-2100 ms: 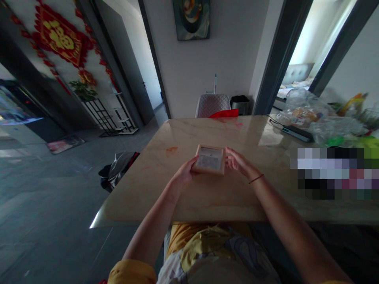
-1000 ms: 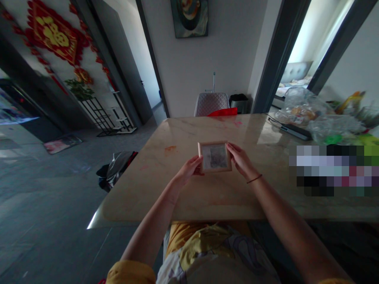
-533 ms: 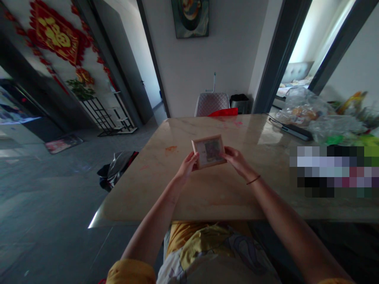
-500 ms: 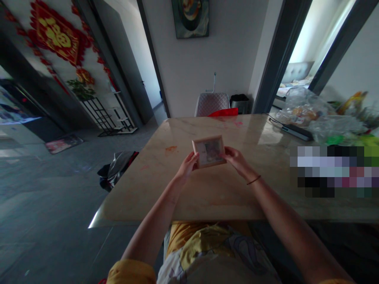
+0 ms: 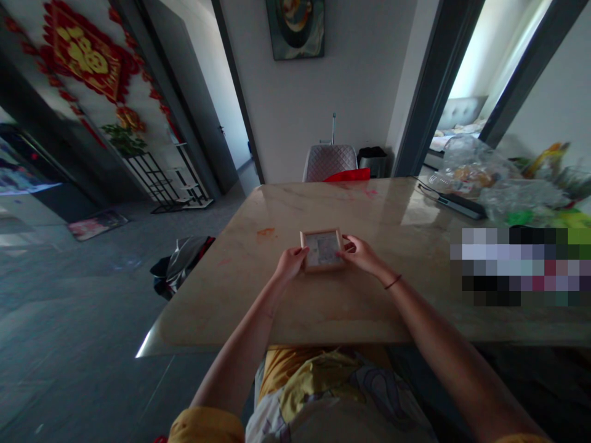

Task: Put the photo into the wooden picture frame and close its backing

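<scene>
Head cam, L hand (image 5: 292,263) + R hand (image 5: 362,254) clamped on framed pic (image 5: 322,250), detail unclear, plastic bags (image 5: 521,200) nr far edge of table (image 5: 341,314).

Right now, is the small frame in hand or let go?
In hand: the left hand and right hand grip opposite sides of the frame.

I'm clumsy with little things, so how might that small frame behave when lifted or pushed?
The frame looks stiff, its edges straight between left hand and right hand. It is probably light, being small. Flat-sided, it would likely slide, not roll.
</scene>
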Demonstrator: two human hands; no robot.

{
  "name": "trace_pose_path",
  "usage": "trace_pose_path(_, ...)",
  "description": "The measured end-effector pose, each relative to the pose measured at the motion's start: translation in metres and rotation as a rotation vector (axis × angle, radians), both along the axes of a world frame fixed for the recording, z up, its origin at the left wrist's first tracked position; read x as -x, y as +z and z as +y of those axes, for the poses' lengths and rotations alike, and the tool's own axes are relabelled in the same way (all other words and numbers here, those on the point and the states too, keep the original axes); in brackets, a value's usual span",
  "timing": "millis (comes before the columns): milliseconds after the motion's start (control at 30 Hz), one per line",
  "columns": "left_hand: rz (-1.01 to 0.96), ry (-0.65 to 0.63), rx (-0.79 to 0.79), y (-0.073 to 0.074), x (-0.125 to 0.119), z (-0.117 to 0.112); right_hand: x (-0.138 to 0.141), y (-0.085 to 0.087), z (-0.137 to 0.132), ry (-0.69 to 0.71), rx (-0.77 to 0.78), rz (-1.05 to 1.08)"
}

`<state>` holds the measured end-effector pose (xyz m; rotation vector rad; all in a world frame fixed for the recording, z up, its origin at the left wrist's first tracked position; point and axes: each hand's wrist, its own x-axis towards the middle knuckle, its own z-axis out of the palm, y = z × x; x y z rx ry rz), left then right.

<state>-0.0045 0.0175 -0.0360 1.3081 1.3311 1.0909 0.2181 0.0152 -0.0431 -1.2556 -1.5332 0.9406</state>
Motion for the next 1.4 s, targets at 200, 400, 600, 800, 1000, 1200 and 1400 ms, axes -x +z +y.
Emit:
trace_pose_path(200,0.565,0.074,-0.113,0.008,-0.002,-0.008,0.003,-0.004,-0.002,0.052,-0.041,-0.239)
trace_pose_path(400,0.737,0.053,-0.074,0.014,-0.005,-0.009,0.01,-0.006,-0.001,-0.019,-0.094,-0.328)
trace_pose_path(600,0.783,0.012,-0.086,0.009,-0.006,-0.003,0.016,-0.008,-0.002,-0.148,-0.127,-0.339)
trace_pose_path(800,0.962,0.023,-0.034,0.014,-0.009,-0.002,0.018,-0.009,0.0,-0.201,-0.12,-0.344)
trace_pose_path(1000,0.998,0.009,-0.017,0.016,-0.011,-0.001,0.018,-0.008,0.003,-0.212,-0.13,-0.351)
trace_pose_path(1200,0.848,-0.008,-0.054,0.009,-0.004,0.004,0.015,-0.011,0.009,-0.234,-0.147,-0.319)
trace_pose_path(1400,0.434,0.207,-0.235,0.015,0.008,0.006,0.004,0.003,0.004,-0.428,-0.344,-0.275)
